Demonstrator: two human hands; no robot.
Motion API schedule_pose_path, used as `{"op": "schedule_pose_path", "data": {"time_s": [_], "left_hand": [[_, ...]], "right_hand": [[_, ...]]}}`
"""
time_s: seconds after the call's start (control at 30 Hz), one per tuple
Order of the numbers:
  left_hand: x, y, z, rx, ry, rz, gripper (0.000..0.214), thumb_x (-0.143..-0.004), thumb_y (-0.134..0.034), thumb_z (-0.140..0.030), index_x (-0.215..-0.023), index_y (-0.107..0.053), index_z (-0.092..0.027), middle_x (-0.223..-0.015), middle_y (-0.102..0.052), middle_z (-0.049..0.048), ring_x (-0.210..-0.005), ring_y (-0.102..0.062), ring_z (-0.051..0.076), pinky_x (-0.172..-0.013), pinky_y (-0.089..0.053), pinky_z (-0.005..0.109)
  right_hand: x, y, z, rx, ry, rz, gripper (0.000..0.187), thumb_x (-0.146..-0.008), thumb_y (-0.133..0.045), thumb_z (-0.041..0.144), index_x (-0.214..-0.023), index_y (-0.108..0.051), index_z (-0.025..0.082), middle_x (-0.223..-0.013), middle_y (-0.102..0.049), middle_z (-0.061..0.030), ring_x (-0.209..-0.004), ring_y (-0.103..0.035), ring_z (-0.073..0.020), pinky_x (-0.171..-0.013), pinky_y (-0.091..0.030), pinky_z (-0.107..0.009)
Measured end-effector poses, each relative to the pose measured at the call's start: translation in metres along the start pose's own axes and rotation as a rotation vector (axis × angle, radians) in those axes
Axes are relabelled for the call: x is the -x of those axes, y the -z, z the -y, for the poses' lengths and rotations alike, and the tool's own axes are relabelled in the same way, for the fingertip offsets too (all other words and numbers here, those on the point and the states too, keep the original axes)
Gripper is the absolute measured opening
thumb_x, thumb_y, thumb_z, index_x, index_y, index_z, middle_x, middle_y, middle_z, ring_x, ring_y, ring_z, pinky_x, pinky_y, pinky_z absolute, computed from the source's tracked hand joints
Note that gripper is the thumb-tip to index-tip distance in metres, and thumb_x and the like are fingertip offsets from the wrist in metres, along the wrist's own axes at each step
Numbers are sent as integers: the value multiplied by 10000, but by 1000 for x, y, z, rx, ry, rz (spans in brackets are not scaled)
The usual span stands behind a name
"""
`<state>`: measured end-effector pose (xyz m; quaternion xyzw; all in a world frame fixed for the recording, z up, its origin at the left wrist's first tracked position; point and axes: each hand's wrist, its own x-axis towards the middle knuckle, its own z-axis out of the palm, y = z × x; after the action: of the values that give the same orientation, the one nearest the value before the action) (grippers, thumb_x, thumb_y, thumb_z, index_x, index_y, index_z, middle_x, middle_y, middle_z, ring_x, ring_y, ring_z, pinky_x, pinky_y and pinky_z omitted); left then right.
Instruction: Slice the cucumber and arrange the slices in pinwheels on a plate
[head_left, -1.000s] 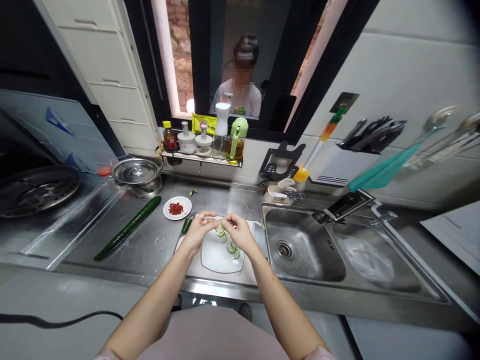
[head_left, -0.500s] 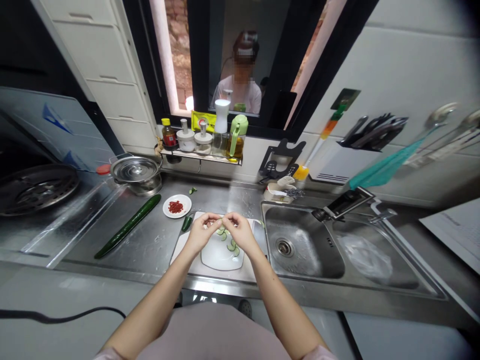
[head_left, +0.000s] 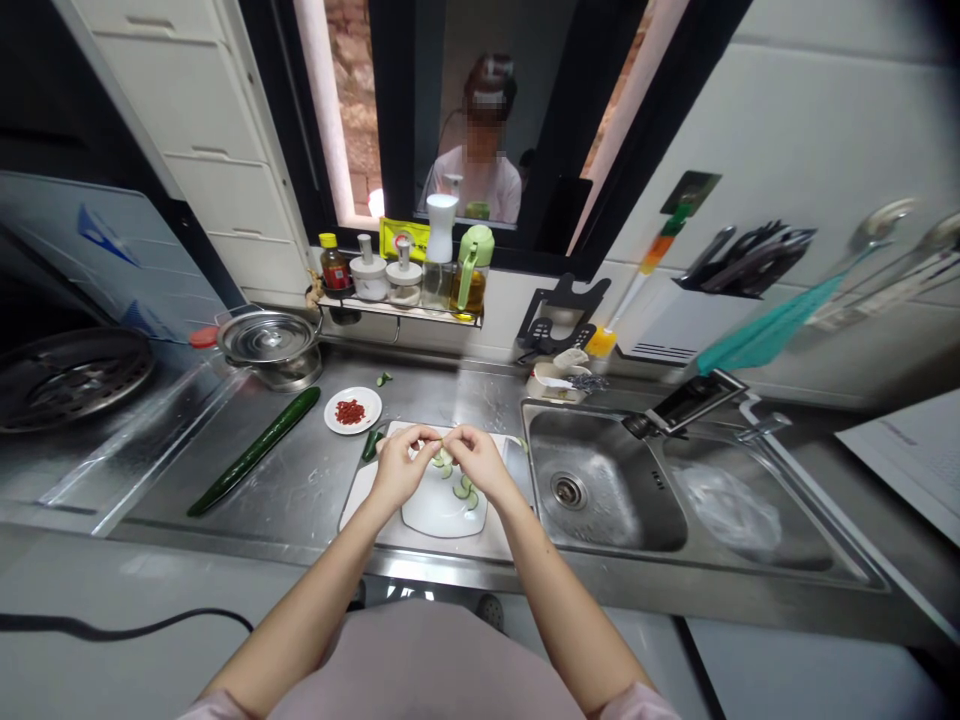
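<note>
Both hands meet over a white plate point(head_left: 435, 515) that rests on a pale cutting board point(head_left: 360, 492). My left hand point(head_left: 401, 465) pinches one side of a small, thin cucumber slice point(head_left: 442, 441); my right hand point(head_left: 474, 460) pinches the other side. The fingers partly hide this slice. Several pale green cucumber slices point(head_left: 465, 491) with dark rims lie on the plate, some overlapping in curved shapes. A cut cucumber piece point(head_left: 371, 445) sits at the board's left edge, beside my left hand.
A whole cucumber point(head_left: 259, 450) lies at left near a lidded steel pot point(head_left: 274, 345). A small dish point(head_left: 367, 402) holds chopped red pieces. To the right is a sink point(head_left: 600, 520). Condiment bottles stand on a rack point(head_left: 405, 310) at the back.
My hands stay together over the plate, with only slight finger movement around the slice. The whole view has shifted a little.
</note>
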<state>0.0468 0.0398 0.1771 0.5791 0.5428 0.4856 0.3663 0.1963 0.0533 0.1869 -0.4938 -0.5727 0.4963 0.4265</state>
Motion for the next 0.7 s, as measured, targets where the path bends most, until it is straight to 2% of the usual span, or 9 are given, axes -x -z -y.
{"op": "schedule_pose_path", "data": {"time_s": [0.13,0.3,0.5,0.6,0.7], "left_hand": [[2,1,1,-100,-73,2,109,-752,-651,-317,-783,-725,-243,-798,-689,39,-768,-543,194,-811,-361,306],[5,1,4,-222,-164,3,137,-811,-608,-325,-801,-724,-253,-880,-697,48,-910,-547,219,-903,-306,338],[9,-1,7,-346,-200,-40,171,-838,-588,-350,-853,-740,-273,-911,-667,47,-944,-523,220,-917,-280,349],[12,-2,7,-297,-164,-62,145,-806,-627,-354,-842,-737,-267,-885,-652,47,-924,-525,218,-888,-305,336],[15,-3,9,-129,-24,-102,192,-765,-659,-403,-841,-710,-234,-778,-633,29,-790,-535,184,-781,-359,292]], "right_hand": [[-2,0,1,-77,-115,47,127,-681,-546,302,-636,-569,185,-533,-511,49,-482,-455,-78,-463,-357,-183],[-2,-1,1,-214,-260,103,140,-647,-567,318,-618,-563,182,-493,-502,50,-402,-414,-64,-391,-305,-177],[-1,-3,-1,-302,-351,106,118,-609,-549,299,-594,-545,182,-470,-494,45,-378,-406,-65,-347,-240,-172],[0,-4,-2,-289,-341,90,119,-621,-538,299,-602,-547,182,-482,-497,43,-385,-403,-65,-351,-239,-174],[-1,-2,-2,-209,-257,34,126,-642,-540,307,-613,-552,185,-506,-515,39,-425,-438,-76,-376,-280,-176]]}}
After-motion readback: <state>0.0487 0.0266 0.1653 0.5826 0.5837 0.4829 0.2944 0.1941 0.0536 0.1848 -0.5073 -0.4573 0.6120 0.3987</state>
